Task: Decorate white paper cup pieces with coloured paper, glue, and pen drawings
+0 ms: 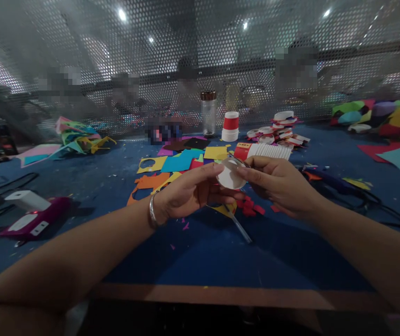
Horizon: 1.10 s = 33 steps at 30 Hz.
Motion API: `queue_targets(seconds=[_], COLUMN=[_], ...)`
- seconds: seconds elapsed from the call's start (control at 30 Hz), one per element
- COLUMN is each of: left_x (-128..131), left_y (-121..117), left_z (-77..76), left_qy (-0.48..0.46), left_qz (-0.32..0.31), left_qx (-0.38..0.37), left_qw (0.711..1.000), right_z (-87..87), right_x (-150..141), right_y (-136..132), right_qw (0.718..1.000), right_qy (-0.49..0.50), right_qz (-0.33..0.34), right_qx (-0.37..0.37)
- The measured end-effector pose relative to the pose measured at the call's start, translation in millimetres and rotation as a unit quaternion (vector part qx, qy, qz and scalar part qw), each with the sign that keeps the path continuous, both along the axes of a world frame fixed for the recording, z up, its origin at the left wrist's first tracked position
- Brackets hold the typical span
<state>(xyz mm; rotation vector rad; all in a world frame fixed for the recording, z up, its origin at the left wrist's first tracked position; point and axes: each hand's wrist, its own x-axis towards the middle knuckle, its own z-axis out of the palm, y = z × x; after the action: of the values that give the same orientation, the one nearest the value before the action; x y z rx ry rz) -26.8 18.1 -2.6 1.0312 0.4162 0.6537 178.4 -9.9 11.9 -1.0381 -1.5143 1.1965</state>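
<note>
Between my two hands, above the blue table, is a white round paper piece [231,176] that looks like the bottom of a paper cup. My left hand [195,189] pinches its left edge with the thumb on top and the fingers below. My right hand [279,182] grips the right edge between thumb and fingers. A thin dark thing shows by the right fingertips, too small to name. Beneath the hands lie red paper scraps [251,206] and a clear pen-like stick [241,228]. Just behind them, a stack of paper cups [270,150] rests on its side.
Cut coloured paper [177,162] spreads behind my left hand. Farther back stand a glass bottle [208,115], upright cups [230,127] and a pile of cut cup pieces [282,128]. A purple power strip [55,215] sits left; a dark blue corded tool [336,181] lies right.
</note>
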Motion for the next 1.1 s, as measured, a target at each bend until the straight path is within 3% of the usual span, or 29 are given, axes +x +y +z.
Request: queue_targets(seconds=[0.17,0.27,0.43,0.57,0.7,0.87,1.1], left_x=[1,0,-11,-22,-29,-38,-53], left_y=[-1,4,29,47,50,47,61], left_z=[0.2,0.5,-2.2,-4.4,-2.9,3.0,5.7], left_qy=[0.036,0.082,0.163,0.208,0.279,0.355,0.447], left_qz=[0.014,0.094,0.327,0.417,0.391,0.311,0.295], left_qx=[0.009,0.072,0.192,0.225,0.297,0.455,0.455], left_qw=[0.999,0.990,0.911,0.856,0.825,0.755,0.711], right_z=[0.2,-0.7,-0.8,0.5,0.9,1.5,-0.5], right_x=[0,5,18,24,30,43,35], right_y=[1,5,12,14,17,26,24], right_qw=[1.000,1.000,0.996,0.988,0.977,0.945,0.912], right_qy=[0.001,-0.016,-0.081,-0.151,-0.205,-0.321,-0.399], right_qz=[-0.002,-0.022,-0.020,0.010,0.046,0.059,0.093], right_qx=[-0.006,-0.013,-0.043,-0.042,-0.031,0.000,0.006])
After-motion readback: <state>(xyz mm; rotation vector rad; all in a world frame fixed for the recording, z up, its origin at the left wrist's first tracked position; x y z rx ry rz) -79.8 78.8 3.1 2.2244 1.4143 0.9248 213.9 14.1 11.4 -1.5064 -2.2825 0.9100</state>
